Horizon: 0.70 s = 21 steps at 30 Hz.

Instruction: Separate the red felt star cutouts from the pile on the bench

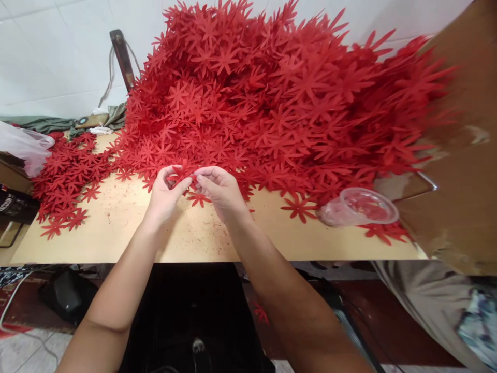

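Between my two hands is a red flower-shaped cutout with narrow petals, held just above the table. My left hand pinches it between thumb and fingers. From the other side, my right hand has its thumb and index finger closed on the cutout's right edge. Another red cutout lies on the table right below my hands. Behind them rises a big heap of the same red cutouts. My fingers partly cover the held piece, so its centre is hard to make out.
A smaller pile of red cutouts lies at the left. A clear plastic cup is tipped over on the right, near a cardboard box. A white plastic bag sits at the left edge. Red crumbs dot the tabletop.
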Tool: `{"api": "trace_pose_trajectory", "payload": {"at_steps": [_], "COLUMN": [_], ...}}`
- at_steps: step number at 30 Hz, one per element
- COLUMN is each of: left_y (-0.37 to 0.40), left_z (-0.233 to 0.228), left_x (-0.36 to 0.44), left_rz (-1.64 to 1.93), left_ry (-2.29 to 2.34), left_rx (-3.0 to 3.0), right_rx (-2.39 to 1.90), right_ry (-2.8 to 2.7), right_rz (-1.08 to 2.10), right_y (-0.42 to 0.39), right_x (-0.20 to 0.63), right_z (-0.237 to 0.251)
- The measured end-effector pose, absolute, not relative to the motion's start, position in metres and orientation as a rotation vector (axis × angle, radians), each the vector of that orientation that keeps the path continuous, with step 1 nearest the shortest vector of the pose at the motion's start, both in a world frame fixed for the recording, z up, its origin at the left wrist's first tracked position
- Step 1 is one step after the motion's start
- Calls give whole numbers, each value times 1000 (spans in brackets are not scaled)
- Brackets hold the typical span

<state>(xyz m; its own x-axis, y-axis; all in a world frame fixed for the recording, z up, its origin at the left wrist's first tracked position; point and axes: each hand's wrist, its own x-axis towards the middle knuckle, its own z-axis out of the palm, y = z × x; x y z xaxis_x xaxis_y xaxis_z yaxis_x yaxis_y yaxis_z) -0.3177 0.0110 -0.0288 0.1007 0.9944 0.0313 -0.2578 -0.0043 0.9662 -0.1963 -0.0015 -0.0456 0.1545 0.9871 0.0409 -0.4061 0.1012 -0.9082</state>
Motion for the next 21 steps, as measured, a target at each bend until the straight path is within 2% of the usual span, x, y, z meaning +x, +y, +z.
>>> {"api": "trace_pose_trajectory", "payload": {"at_steps": [8, 14, 17, 21], "left_y": [16, 14, 13, 17], "left_z": [-35, -33, -33, -36], "left_x": [-315, -310, -313, -318], "left_rz": [1171, 1159, 1098, 1118], "left_ry": [943, 939, 931, 1017], "left_rx": [749, 792, 820, 804], "right_rx": [-955, -989, -1084, -1333], "right_ry": [-963, -1017, -1184, -1321], "right_rz": [1129, 1100, 918, 468], "right_y": [-5, -6, -19, -57], "right_x": [-190, -189, -168, -95], "right_z": [-43, -45, -36, -5]}}
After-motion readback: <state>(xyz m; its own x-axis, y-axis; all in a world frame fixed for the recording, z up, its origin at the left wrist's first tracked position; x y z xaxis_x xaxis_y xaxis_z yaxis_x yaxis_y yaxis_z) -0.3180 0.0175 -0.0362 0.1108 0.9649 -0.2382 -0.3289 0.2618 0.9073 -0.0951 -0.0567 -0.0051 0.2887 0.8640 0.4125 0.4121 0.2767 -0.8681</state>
